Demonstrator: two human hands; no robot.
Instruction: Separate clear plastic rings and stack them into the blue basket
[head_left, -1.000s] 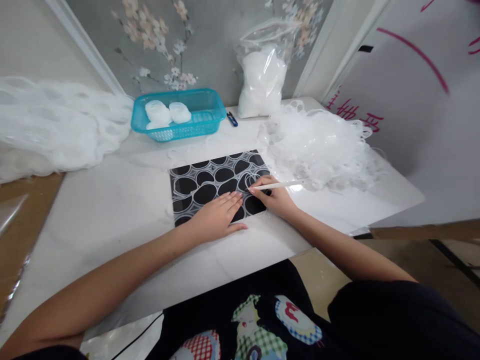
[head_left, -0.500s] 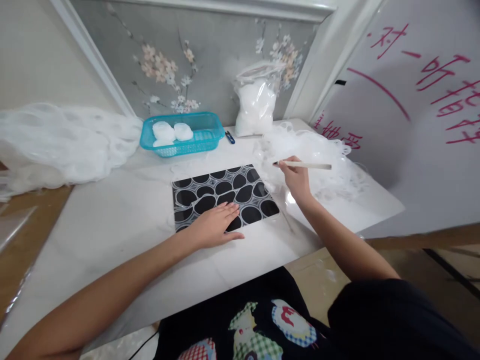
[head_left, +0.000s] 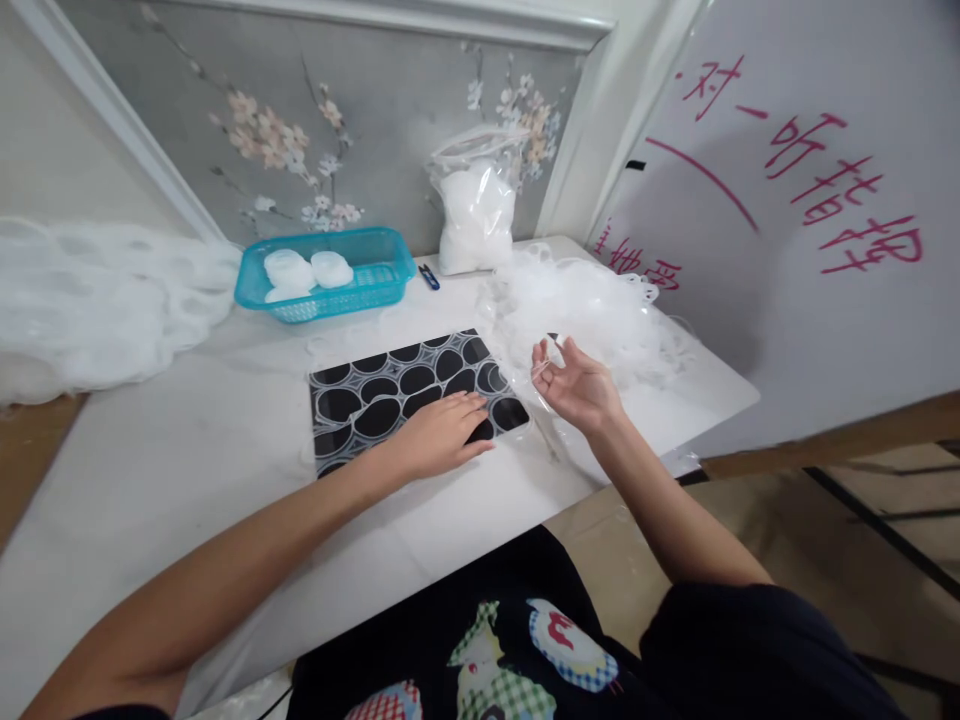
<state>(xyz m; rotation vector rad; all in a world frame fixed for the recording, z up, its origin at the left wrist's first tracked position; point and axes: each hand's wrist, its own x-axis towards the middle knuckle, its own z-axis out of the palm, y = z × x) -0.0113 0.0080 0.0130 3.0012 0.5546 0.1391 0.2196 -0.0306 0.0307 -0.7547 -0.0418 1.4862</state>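
Note:
My left hand (head_left: 444, 435) lies flat, fingers stretched out, on a dark board (head_left: 442, 345). White lacy material with ring-shaped openings (head_left: 397, 388) covers the board, and my hand rests on its right part. Just right of the board, my right hand (head_left: 577, 385) is raised with its palm turned up and its fingers curled. A dark tip of a white pen-like stick (head_left: 553, 337) shows at its fingertips; most of the stick is hidden. Something thin and white crosses the curled fingers. Behind this hand lies a loose heap of white ring-shaped netting (head_left: 585, 295).
A blue plastic basket (head_left: 401, 268) holds white rounded pieces (head_left: 289, 270). Beside it lie small blue thread snips (head_left: 429, 277). A clear bag of white material (head_left: 477, 220) stands against the wall. More white netting (head_left: 97, 300) is piled at left. A whiteboard (head_left: 825, 330) borders the table's right side.
My right hand has rolled palm up and opened slightly, with the stick swung almost out of sight. My left hand stays flat on the board. The whole view has shifted rightward.

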